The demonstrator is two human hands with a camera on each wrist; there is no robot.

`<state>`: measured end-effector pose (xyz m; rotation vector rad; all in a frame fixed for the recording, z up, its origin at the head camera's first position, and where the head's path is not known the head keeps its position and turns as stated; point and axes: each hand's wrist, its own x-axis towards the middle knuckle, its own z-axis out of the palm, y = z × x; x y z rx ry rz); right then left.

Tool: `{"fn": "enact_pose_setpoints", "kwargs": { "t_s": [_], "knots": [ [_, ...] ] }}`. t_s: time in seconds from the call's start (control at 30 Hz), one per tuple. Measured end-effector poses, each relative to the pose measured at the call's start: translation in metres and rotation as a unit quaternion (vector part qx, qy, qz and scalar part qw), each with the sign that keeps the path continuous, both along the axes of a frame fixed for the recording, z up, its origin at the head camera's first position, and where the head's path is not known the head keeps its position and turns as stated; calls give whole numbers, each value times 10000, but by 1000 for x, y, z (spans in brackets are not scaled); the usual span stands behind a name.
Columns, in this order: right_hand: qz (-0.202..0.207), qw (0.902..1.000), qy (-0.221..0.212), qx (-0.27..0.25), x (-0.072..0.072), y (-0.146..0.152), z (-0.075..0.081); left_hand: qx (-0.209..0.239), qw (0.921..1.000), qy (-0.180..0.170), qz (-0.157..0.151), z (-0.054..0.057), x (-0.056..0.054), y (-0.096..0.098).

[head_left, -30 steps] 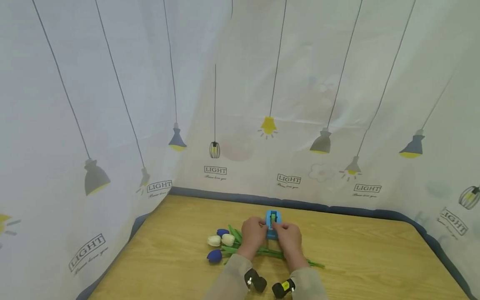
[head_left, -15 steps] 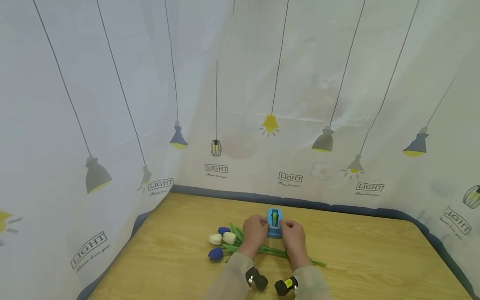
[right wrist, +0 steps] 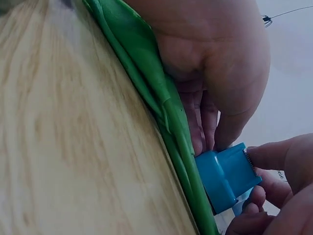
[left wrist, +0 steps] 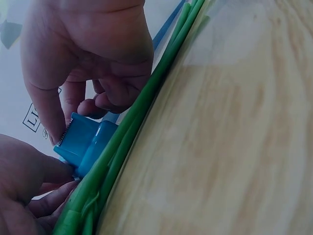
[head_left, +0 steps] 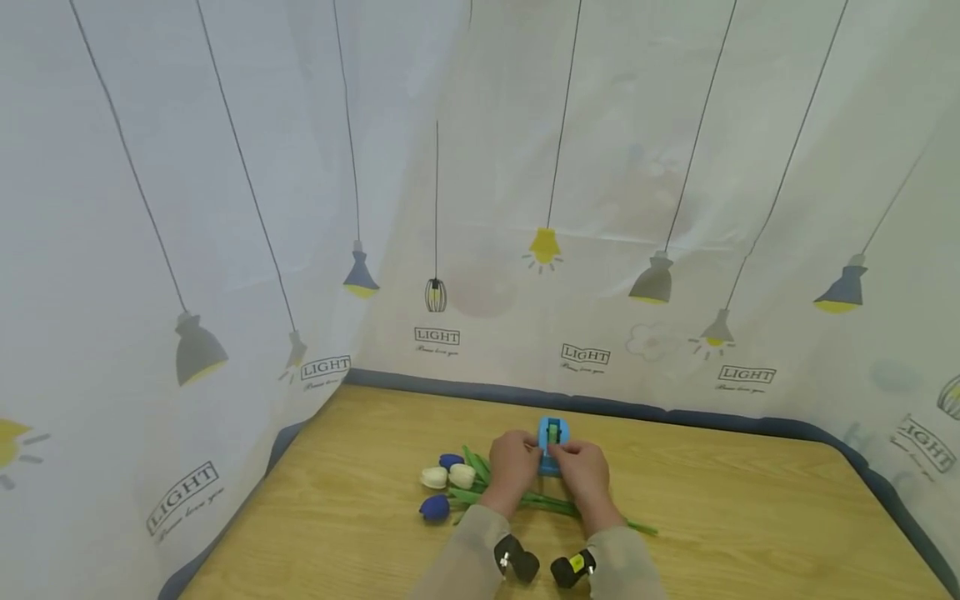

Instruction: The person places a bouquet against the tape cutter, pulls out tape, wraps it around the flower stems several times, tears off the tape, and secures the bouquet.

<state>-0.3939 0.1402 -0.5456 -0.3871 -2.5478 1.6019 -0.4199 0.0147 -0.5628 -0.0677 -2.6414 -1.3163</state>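
Observation:
A blue tape dispenser (head_left: 553, 461) with a green roll core (head_left: 553, 433) stands on the table. My left hand (head_left: 513, 468) holds its left side. My right hand (head_left: 585, 475) is at its front, the thumb reaching over it toward the roll. In the left wrist view the right hand (left wrist: 90, 58) has its thumb at the toothed cutting edge, and the left hand (left wrist: 24, 181) grips the other side. The right wrist view has the right hand's curled fingers (right wrist: 259, 196) at that edge. No strip of tape can be made out.
Artificial tulips, with blue (head_left: 434, 507) and white heads (head_left: 433, 477) to the left, lie in front of the dispenser, their green stems (head_left: 551, 505) passing under my forearms. A printed white curtain (head_left: 495, 317) stands behind the wooden table (head_left: 720, 492).
My right thumb draws back to the dispenser's right edge, then comes over its front again. The left hand stays at the left side; the dispenser and tulips keep their places.

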Motion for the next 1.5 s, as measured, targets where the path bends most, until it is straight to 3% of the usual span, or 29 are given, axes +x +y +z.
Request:
{"fn": "enact_pose_setpoints", "kwargs": {
  "t_s": [0.27, 0.83, 1.07, 1.27, 1.5],
  "knots": [
    [-11, 9985, -6, -550, 2, -1, 6, 27, 10000, 48, -23, 5, 3, 1],
    [2, 9994, -207, -292, 16, 1, 15, 53, 9999, 89, 107, 2, 4, 3],
    [-167, 9962, -257, -821, 20, -3, 14, 84, 9999, 102, 98, 4, 3, 3],
    [-46, 9907, -199, -1342, 22, -1, 13, 76, 9999, 55, 134, 4, 3, 2],
    [-136, 9899, -176, -1402, 25, 2, 9, 38, 9999, 128, 97, 1, 2, 3]
  ]
}}
